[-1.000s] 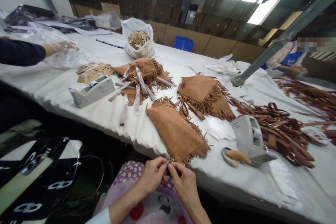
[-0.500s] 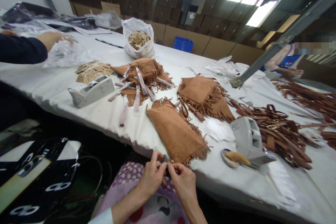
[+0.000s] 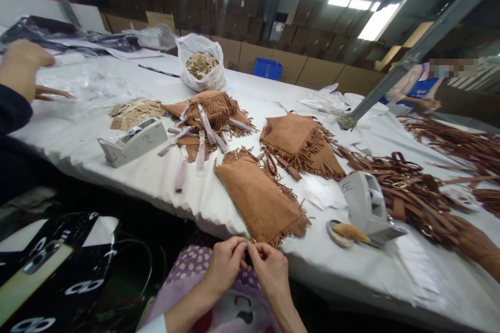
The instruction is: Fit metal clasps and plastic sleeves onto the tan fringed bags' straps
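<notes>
A tan fringed suede bag [image 3: 258,197] lies flat at the table's front edge, its zipper edge slanting down toward me. At its near corner, my left hand [image 3: 226,263] and my right hand [image 3: 270,270] meet with fingertips pinched together. Both are closed around a tiny part by the bag's metal end; what it is stays hidden between the fingers. Behind, two more fringed bags [image 3: 295,138] overlap. Farther left, a pile of fringed bags [image 3: 213,109] carries wrapped straps [image 3: 201,151].
Tape dispensers stand left [image 3: 135,143] and right [image 3: 367,203], the latter beside a tape roll [image 3: 339,234]. Brown straps [image 3: 410,192] heap at right, where another person's hand [image 3: 474,244] reaches in. A co-worker's hand [image 3: 23,65] is at far left. Tags [image 3: 136,112] lie near a bag of tags [image 3: 201,65].
My left fingers have curled in closer against my right fingertips. A person's hand has appeared at the straps on the right. The left co-worker's hand has moved left off the clear plastic.
</notes>
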`<action>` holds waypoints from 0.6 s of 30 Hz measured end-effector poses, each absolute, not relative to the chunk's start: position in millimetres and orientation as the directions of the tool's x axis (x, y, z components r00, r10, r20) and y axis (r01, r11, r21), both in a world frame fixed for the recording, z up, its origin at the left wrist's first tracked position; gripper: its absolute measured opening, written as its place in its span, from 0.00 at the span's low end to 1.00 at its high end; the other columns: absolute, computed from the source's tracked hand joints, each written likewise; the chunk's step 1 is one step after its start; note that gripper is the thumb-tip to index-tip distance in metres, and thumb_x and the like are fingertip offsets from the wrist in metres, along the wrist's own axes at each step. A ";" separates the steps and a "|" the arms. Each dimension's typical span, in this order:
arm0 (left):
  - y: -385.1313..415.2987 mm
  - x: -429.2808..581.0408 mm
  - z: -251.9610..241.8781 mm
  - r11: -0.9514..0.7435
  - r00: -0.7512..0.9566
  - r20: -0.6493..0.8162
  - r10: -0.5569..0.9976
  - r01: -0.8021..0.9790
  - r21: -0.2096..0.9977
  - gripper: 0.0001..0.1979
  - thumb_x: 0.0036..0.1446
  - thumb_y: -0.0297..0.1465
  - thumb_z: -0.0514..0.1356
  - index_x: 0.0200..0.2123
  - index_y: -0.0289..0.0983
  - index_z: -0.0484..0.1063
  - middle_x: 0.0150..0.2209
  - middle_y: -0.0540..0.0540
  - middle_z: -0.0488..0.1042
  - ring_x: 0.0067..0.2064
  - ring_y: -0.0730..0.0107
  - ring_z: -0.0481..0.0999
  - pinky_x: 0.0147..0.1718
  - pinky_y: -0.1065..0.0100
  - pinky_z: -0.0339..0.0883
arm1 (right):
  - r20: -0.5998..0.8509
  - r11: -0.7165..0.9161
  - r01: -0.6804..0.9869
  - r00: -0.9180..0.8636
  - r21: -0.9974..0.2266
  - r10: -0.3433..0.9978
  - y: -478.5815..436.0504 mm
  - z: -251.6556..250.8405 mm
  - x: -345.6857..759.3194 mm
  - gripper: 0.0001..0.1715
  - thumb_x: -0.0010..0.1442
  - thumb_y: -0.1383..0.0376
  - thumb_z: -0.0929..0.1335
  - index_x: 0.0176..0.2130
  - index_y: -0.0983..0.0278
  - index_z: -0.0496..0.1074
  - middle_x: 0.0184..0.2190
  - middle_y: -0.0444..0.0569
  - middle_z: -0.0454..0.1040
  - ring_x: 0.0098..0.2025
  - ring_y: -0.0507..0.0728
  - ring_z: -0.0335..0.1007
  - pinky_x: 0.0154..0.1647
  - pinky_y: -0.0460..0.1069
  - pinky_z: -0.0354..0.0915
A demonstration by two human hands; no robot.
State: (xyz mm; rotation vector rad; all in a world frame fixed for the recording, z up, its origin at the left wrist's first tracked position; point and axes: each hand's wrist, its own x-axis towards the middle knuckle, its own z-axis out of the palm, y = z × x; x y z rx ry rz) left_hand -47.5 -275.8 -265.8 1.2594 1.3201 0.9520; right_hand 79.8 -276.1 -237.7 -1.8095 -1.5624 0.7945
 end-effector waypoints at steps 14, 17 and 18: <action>-265.7 -36.8 -283.7 0.416 0.045 -0.415 0.909 -0.168 0.894 0.20 0.44 0.48 0.60 0.22 0.35 0.66 0.13 0.56 0.64 0.11 0.76 0.65 0.13 0.75 0.50 | -0.117 -0.168 0.410 0.147 -0.897 0.982 -283.4 -243.4 86.1 0.16 0.51 0.55 0.68 0.30 0.66 0.76 0.25 0.51 0.79 0.28 0.58 0.74 0.30 0.49 0.67; -267.0 -37.1 -285.0 0.477 0.077 -0.472 0.878 -0.217 0.852 0.23 0.41 0.50 0.62 0.19 0.36 0.64 0.11 0.56 0.63 0.11 0.77 0.64 0.14 0.75 0.51 | -0.135 -0.198 0.355 0.194 -0.914 0.972 -284.2 -244.6 85.5 0.16 0.49 0.55 0.70 0.33 0.66 0.74 0.21 0.48 0.77 0.25 0.57 0.73 0.28 0.48 0.66; -267.5 -38.0 -284.8 0.501 0.101 -0.491 0.865 -0.231 0.834 0.23 0.41 0.50 0.62 0.18 0.36 0.63 0.10 0.56 0.62 0.11 0.78 0.63 0.15 0.75 0.51 | -0.130 -0.193 0.348 0.198 -0.917 0.972 -284.6 -244.4 85.1 0.16 0.49 0.55 0.70 0.33 0.65 0.73 0.20 0.47 0.76 0.24 0.57 0.73 0.28 0.48 0.66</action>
